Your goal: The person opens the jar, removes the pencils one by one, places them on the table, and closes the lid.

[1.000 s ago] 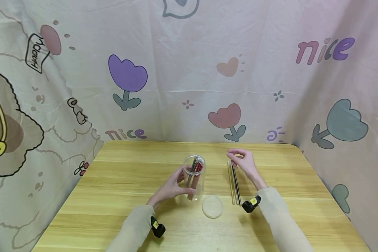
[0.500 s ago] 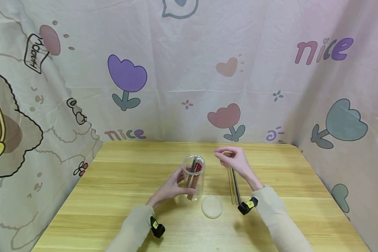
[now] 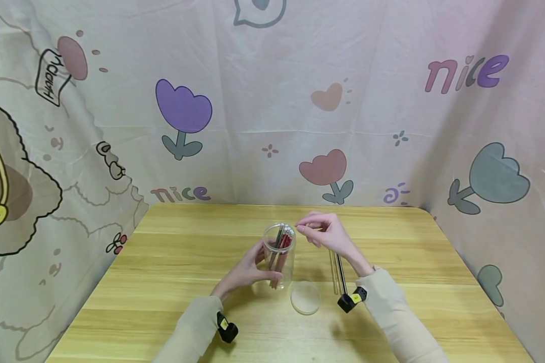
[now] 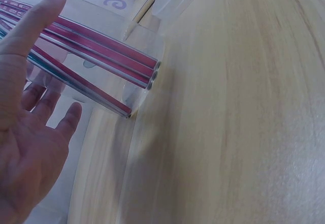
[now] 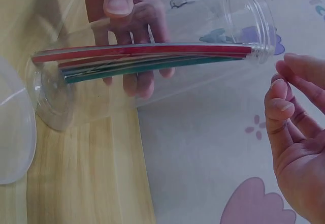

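My left hand holds a clear plastic jar upright on the table, thumb in front and fingers behind. Inside lean slender pencil-like sticks, red and green with silvery edges, their pale ends near the jar's mouth. My right hand hovers just right of the jar's rim. In the right wrist view, its thumb and fingers are bent with tips close together, and nothing shows between them. Below it lie gold sticks and a black stick, partly hidden by the hand and wrist camera.
A round translucent lid lies flat on the wooden table, in front of and to the right of the jar. A patterned cloth hangs behind the table and along both sides.
My right hand has moved left from above the gold and black sticks to beside the jar's mouth. The left hand and the jar have stayed in place.
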Demonstrator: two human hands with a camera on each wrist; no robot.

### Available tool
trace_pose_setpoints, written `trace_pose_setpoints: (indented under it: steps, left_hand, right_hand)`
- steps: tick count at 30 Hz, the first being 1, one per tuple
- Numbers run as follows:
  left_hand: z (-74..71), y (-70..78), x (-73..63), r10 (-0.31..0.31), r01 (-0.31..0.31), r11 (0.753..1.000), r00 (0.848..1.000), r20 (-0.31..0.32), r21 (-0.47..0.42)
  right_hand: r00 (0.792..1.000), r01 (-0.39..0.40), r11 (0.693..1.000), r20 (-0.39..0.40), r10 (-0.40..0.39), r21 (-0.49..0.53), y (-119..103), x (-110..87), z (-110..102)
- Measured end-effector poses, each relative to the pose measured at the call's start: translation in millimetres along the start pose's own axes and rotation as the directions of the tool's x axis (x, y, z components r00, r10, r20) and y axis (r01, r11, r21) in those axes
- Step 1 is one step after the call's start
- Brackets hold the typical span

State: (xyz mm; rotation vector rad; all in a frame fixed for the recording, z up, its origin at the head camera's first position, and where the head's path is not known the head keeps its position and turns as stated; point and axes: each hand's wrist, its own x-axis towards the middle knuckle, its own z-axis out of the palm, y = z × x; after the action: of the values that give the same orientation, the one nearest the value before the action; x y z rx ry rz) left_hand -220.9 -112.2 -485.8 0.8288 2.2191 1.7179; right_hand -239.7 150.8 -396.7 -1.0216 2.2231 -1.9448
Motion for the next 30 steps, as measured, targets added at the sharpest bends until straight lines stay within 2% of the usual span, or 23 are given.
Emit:
trace_pose_setpoints:
  steps: [20, 30]
  left_hand:
    - [0.6, 0.2, 0.0, -0.007, 0.007, 1.000, 1.000, 0.005, 0.000]
    - [-0.1, -0.3, 0.1, 0.016, -0.016, 1.000, 1.000, 0.006, -0.010]
  right_hand:
    - [1.000, 0.004, 0.996, 0.004, -0.003, -0.089, -6.7, 11.5, 9.9]
    - [1.000, 0.012, 0.985, 0.029, -0.007, -0.173, -9.0, 15.9, 13.8]
